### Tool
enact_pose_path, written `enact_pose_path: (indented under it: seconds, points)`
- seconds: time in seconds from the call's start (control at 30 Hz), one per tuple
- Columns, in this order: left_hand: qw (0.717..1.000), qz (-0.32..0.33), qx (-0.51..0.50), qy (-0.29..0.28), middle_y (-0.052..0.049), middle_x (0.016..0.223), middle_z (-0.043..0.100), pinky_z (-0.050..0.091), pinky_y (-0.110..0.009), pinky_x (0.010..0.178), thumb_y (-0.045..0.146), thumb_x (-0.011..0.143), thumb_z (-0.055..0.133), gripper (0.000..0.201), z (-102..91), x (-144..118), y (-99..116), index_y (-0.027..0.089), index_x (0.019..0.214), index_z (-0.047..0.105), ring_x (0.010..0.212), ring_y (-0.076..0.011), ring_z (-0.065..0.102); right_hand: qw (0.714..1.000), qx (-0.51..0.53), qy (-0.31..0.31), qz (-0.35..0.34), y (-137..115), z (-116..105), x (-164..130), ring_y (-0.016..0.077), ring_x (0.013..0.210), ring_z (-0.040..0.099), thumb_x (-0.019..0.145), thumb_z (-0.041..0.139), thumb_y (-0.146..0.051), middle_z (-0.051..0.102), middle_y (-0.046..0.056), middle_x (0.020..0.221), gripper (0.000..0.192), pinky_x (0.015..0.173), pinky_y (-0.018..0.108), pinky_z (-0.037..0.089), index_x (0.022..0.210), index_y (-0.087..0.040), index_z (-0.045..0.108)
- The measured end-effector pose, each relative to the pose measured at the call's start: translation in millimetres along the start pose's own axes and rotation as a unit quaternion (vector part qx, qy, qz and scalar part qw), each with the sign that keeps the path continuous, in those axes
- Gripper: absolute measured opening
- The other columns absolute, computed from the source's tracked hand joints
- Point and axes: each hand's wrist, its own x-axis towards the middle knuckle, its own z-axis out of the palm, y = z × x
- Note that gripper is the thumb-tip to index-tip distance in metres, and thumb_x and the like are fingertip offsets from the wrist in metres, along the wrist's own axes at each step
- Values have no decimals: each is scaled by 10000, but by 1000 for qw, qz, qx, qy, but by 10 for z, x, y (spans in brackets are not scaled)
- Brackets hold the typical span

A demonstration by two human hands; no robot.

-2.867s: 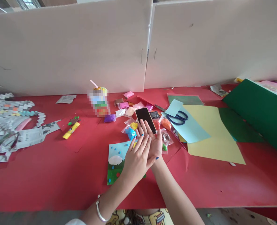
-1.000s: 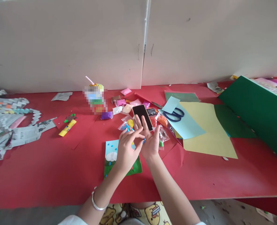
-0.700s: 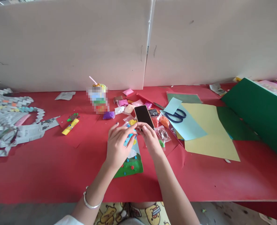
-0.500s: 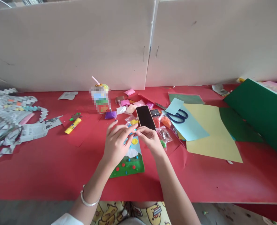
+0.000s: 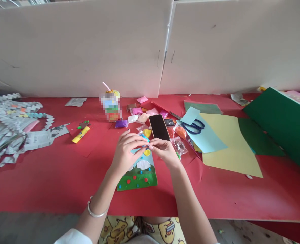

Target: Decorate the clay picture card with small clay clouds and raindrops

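Note:
My left hand (image 5: 128, 150) and my right hand (image 5: 164, 150) meet fingertip to fingertip above the top of a clay picture. Both are closed in a pinch around a small bit of blue clay (image 5: 147, 147), mostly hidden by the fingers. Just beyond them lies a blue clay packet (image 5: 144, 136), partly covered by my left fingers. Below, the clay picture (image 5: 142, 179) shows green hills, white clouds, a yellow round and red and blue dots. A phone (image 5: 159, 126) with a dark screen lies just past my right hand.
Several clay packets (image 5: 121, 124) lie around the phone. To the right are blue-handled scissors (image 5: 194, 127), coloured paper (image 5: 231, 145) and a green board (image 5: 279, 125). A decorated cup (image 5: 111, 106), a yellow glue stick (image 5: 81, 135) and folded paper strips (image 5: 15, 118) sit leftward.
My left fingers have curled down and closed more around the pinch. More of the blue packet and of the picture's clouds now shows. The view has shifted slightly.

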Motion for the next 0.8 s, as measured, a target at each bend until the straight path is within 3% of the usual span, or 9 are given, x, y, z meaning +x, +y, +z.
enact_pose_path:
  seconds: [0.53, 0.8]
  points:
    - [998, 35, -48, -22, 16, 886, 738, 428, -419, 971, 242, 848, 673, 37, 51, -69, -133, 240, 814, 689, 850, -149, 642, 998, -56, 26, 3, 52, -29, -120, 124, 709, 605, 683, 804, -390, 650, 7, 784, 187, 694, 284, 514, 701, -221, 727]
    - [993, 39, -99, -55, 14, 875, 733, 413, -401, 988, 261, 847, 675, 40, 168, -74, -200, 237, 827, 700, 852, -140, 637, 986, -133, 101, -26, 158, -76, -306, 156, 781, 617, 719, 777, -397, 669, 31, 799, 188, 706, 295, 506, 751, -216, 735]
